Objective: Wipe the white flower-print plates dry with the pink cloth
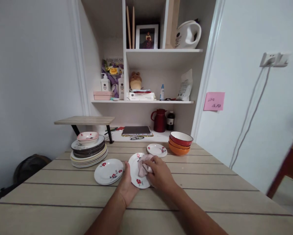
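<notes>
My left hand grips a white plate with red flowers by its left edge, thumb on the rim. The plate is tilted up above the table. In my right hand a pale pink cloth is bunched and pressed against the plate's face. Just left of my left hand lies a small stack of matching flowered plates. Beyond the held plate, another small stack of flowered plates rests on the table. The fingers of my left hand under the plate are hidden.
On the left stands a tall stack of plates topped by pink-and-white bowls, near a small raised shelf. Red and orange bowls are nested at the right. Behind are a laptop, glasses and a red jug.
</notes>
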Available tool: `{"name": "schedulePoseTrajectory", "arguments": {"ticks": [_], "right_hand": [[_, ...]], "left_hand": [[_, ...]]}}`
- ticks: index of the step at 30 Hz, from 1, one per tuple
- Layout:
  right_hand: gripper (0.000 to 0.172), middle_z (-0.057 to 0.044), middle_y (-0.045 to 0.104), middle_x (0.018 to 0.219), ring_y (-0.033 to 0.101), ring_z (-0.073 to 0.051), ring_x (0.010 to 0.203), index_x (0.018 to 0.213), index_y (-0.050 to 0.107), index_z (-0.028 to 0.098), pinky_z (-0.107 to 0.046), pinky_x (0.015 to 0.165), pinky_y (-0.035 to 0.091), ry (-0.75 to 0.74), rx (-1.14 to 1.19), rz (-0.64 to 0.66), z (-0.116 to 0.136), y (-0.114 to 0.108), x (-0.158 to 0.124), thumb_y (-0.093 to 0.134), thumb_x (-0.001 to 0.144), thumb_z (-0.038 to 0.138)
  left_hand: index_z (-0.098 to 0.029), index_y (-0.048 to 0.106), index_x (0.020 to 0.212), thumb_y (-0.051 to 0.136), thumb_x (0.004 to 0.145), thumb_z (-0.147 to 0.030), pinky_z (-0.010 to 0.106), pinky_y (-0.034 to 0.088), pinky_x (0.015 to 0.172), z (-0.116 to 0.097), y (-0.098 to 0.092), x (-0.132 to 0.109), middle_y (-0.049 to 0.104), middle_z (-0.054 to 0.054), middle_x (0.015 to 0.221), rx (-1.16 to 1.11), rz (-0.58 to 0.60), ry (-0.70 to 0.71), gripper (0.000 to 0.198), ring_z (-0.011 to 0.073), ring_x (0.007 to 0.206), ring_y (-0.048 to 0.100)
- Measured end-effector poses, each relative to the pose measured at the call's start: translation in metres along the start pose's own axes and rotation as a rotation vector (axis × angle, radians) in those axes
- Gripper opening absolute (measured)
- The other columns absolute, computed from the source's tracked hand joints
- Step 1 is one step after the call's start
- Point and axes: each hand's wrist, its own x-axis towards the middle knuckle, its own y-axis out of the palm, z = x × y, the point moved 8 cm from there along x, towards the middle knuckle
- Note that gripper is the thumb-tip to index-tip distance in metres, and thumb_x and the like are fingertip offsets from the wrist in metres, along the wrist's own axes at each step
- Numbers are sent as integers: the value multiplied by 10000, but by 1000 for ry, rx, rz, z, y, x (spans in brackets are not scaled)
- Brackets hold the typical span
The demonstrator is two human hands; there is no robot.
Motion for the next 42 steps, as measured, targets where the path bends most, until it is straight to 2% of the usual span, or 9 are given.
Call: {"name": "schedulePoseTrajectory", "arguments": {"ticks": [5,10,14,19,23,29,34,38,42], "right_hand": [[370,-55,575,1012,503,-212,950,999,664,232,-324,806,361,-75,43,105,20,7,-6,559,675,89],[545,-53,541,1189,459,-225,1094,1230,572,298,-356,895,321,-186,75,69,40,6,-7,574,721,103],[575,-65,527,1217,446,-245,1116,1332,505,346,-388,921,298,-58,-35,-11,21,1,0,591,790,175],[470,-91,552,1161,460,-282,1073,1250,596,314,-405,871,325,85,-129,5,-3,-2,1,608,786,242],[456,-81,576,1102,486,-257,1025,1181,648,291,-377,863,349,25,-73,50,6,5,-3,592,744,173],[577,-51,569,1193,477,-235,1086,1258,594,346,-359,897,346,-127,67,70,29,13,-5,578,727,121],[574,-67,561,1221,459,-254,1117,1314,540,347,-385,914,313,-28,-17,27,14,5,1,604,769,180],[478,-84,576,1167,472,-273,1071,1259,591,329,-393,880,322,90,-110,10,-4,-2,2,613,789,242],[395,-74,594,1114,509,-239,1026,1170,649,300,-341,850,359,12,-47,30,3,1,-1,579,793,207]], "left_hand": [[-153,546,1307,355,889,-623,416,432,984,0,0,1,674,150,1191,17,40,-22,658,277,1135,604],[-173,549,1303,388,866,-651,417,426,983,14,0,0,679,137,1185,37,74,-125,667,276,1145,600],[-177,529,1324,431,827,-684,434,411,999,18,-2,1,677,142,1187,30,25,-144,717,286,1151,595],[-189,486,1370,385,893,-602,445,403,1017,1,-4,3,660,141,1225,-28,-7,19,638,276,1145,598],[-183,483,1374,356,905,-592,460,416,1011,-10,-4,3,662,144,1221,-65,18,81,636,282,1140,600],[-146,518,1335,398,893,-591,453,421,1004,2,0,1,665,162,1206,-19,61,-37,638,290,1144,601],[-172,483,1366,421,887,-589,462,397,1026,11,-1,1,655,155,1229,4,46,-103,638,289,1155,597],[-200,444,1399,424,889,-579,463,398,1025,3,-7,3,637,149,1261,-6,-24,-31,635,285,1144,602],[-197,437,1406,393,908,-558,467,409,1016,-7,-10,2,640,149,1256,-27,-52,53,617,285,1122,614]]}}
